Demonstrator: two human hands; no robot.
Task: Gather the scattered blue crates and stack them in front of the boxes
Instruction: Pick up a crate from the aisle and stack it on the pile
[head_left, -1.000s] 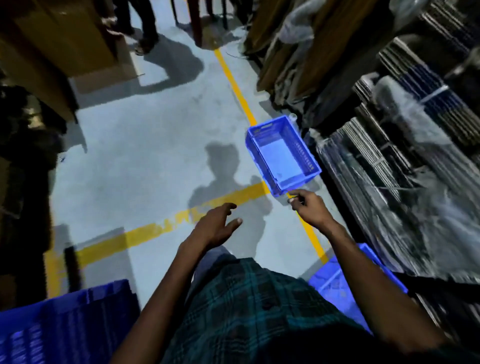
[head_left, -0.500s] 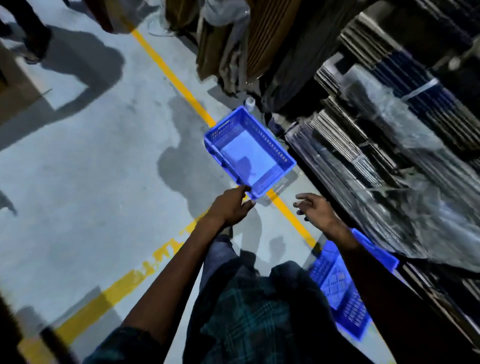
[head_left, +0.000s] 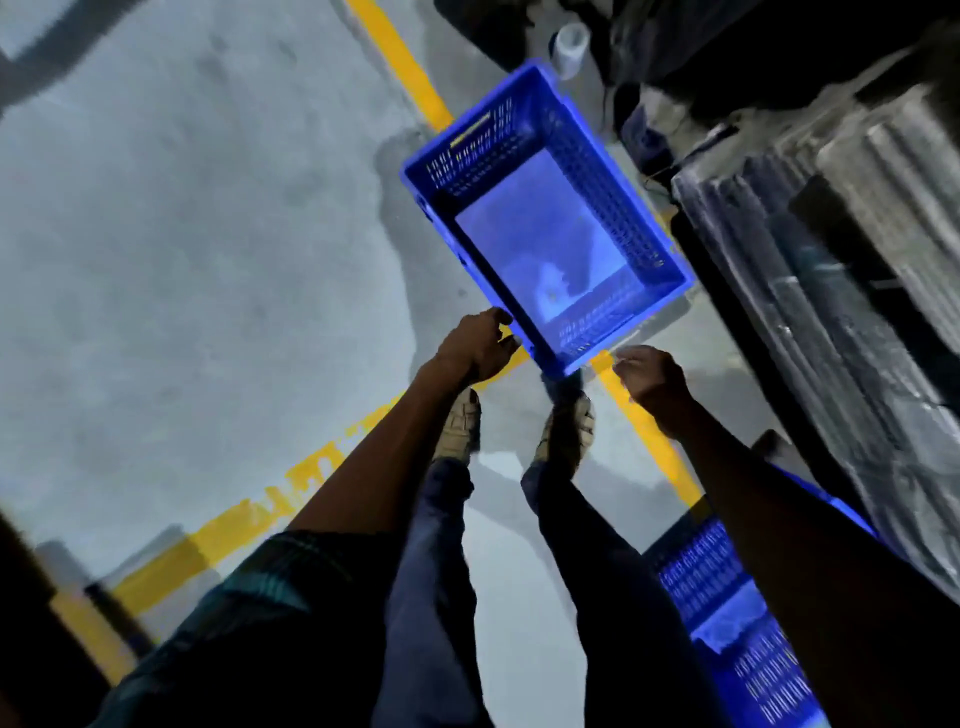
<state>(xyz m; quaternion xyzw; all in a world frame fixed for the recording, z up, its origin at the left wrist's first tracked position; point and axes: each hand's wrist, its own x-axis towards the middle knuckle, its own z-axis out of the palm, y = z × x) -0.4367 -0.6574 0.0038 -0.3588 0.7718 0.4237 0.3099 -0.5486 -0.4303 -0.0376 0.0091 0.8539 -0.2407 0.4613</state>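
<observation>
A blue crate (head_left: 545, 218) sits open side up on the grey floor (head_left: 182, 260) across a yellow line (head_left: 644, 431), beside wrapped stacks (head_left: 831, 312). The person bends over it, apparently to lift it. The left hand (head_left: 475, 345) curls at its near corner, contact unclear; the right hand (head_left: 652, 379) hovers loosely open just beside the near rim.

Wrapped stacks (head_left: 852, 291) hard beside crate (head_left: 545, 218)

Grey concrete floor (head_left: 182, 260) crossed by two yellow lines (head_left: 400, 67) meeting near its middle. A white cup (head_left: 571, 47) stands at the floor's top edge. Plastic-wrapped stacks (head_left: 857, 291) line the right edge. Two pale shoes (head_left: 460, 423) stand mid-floor
</observation>
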